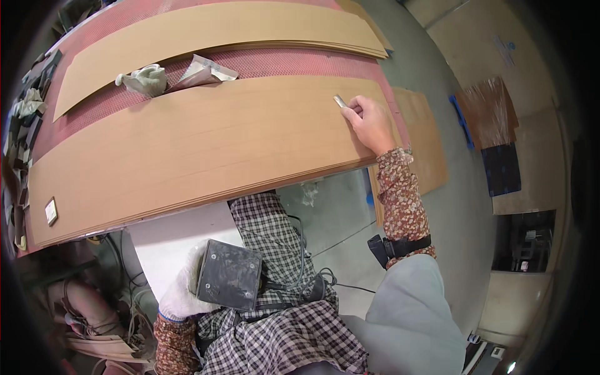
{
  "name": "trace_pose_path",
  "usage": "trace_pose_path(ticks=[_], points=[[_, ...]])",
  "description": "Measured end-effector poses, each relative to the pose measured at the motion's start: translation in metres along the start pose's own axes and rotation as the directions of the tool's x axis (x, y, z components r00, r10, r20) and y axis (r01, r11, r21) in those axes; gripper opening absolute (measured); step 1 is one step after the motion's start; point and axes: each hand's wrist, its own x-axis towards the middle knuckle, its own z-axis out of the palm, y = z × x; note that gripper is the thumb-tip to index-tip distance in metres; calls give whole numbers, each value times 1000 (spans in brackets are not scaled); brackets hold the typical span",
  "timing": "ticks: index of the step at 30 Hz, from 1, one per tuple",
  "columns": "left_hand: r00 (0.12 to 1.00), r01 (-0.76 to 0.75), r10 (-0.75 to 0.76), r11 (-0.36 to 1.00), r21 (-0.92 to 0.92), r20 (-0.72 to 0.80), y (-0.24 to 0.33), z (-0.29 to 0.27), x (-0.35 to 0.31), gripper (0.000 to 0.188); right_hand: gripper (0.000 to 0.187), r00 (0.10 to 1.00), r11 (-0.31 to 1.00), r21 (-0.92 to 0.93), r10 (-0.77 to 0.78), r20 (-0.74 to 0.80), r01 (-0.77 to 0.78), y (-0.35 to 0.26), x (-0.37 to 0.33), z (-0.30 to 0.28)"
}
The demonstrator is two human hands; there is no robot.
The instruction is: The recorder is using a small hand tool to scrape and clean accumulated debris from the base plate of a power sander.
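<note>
My right hand [370,122], bare, is closed in a pinch on a small silvery metal piece [339,100] over the right end of a long tan wood panel [206,134]. The piece's exact kind is too small to tell. Low in front of my body, my left hand [184,287] wears a white knit glove and is closed around a dark square block [230,275]. Several screw heads show on the block's flat face, which is turned up toward me; the glove's fingers are mostly hidden behind it.
Behind lies another stack of tan panels [219,25] on the red mesh-patterned table top [294,60]. Between the stacks are a crumpled white glove [147,80] and folded paper [203,70]. A small pale rectangular piece [50,211] sits at the near panel's left end. Cables [328,278] hang beside my checked apron.
</note>
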Motion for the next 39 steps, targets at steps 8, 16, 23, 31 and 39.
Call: trace_pose_path(ticks=[8, 16, 23, 31, 39], points=[[988, -143, 150, 980, 138, -42, -6, -7, 8, 117, 15, 998, 985, 160, 62, 26, -66, -33, -33, 8], [988, -111, 121, 988, 111, -90, -14, -13, 2, 107, 30, 865, 780, 597, -155, 478, -190, -150, -186, 85], [962, 115, -158, 974, -193, -221, 16, 16, -14, 105, 35, 854, 651, 684, -105, 509, -328, -142, -214, 111], [861, 47, 100, 960, 275, -498, 16, 80, -24, 131, 36, 807, 545, 641, 123, 578, -541, -161, -218, 106], [771, -87, 343, 891, 445, -536, -6, 92, -2, 107, 26, 953, 814, 534, 78, 292, -230, -158, -229, 74]])
